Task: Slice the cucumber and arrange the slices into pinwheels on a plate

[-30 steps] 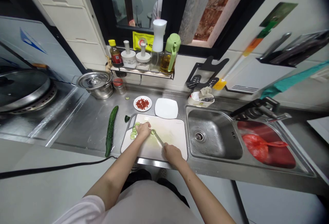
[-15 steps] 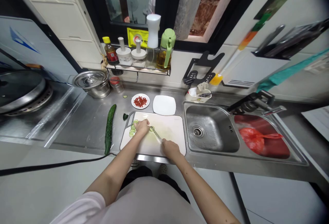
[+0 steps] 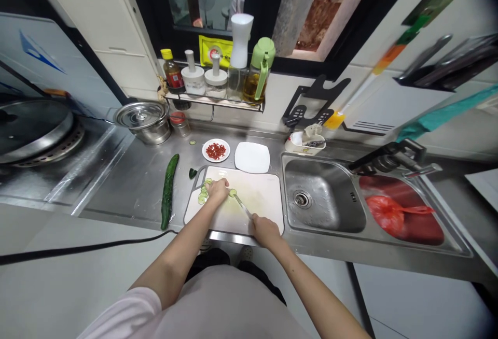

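Note:
My right hand grips a knife by its handle, the blade slanting up and left over the white cutting board. A round cucumber slice lies at the blade's far end, close to my left hand. That hand rests on the board with its fingers bent inward; what they close on is hidden beneath them. Several pale green cucumber slices lie overlapping just left of it. A whole cucumber lies on the steel counter, left of the board, beside a dark green cut end.
Behind the board stand a plate of chopped red pieces and a white square plate. At right is a double sink, with a red bag in its far basin. A lidded pot and a pan stand left.
The view has shifted slightly, moving the scene a little to the right. The slice by the knife tip now shows more of its face. Both hands keep nearly the same places on the board.

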`<state>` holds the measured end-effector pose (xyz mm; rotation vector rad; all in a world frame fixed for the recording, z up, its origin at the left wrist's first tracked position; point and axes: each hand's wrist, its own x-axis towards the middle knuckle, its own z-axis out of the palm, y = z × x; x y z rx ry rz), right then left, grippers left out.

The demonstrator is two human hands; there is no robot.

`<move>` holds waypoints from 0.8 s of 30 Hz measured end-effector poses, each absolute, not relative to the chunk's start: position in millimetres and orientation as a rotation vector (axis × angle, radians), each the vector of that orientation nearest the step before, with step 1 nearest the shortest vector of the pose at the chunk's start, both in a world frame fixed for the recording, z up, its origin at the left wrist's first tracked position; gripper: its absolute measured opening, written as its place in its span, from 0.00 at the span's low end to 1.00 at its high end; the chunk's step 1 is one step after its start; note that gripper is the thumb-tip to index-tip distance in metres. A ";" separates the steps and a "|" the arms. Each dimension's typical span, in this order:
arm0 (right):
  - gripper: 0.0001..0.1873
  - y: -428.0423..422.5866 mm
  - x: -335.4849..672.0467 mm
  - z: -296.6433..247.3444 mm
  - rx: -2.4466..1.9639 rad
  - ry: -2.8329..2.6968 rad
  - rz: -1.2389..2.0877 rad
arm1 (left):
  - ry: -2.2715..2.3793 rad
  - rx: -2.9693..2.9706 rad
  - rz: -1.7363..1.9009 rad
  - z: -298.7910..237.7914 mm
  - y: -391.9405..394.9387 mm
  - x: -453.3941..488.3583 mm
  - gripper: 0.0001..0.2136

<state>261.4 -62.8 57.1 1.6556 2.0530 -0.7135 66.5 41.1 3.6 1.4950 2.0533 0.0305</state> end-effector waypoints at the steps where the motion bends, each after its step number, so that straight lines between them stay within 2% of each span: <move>1: 0.16 -61.6 260.2 57.7 1.655 2.054 -0.716 | 2.054 1.495 0.030 3.2 41.1 66.3 0.08; 24: 0.15 -53.3 246.5 66.0 1.661 2.019 -0.720 | 2.060 1.503 -0.001 5.3 41.0 67.2 0.08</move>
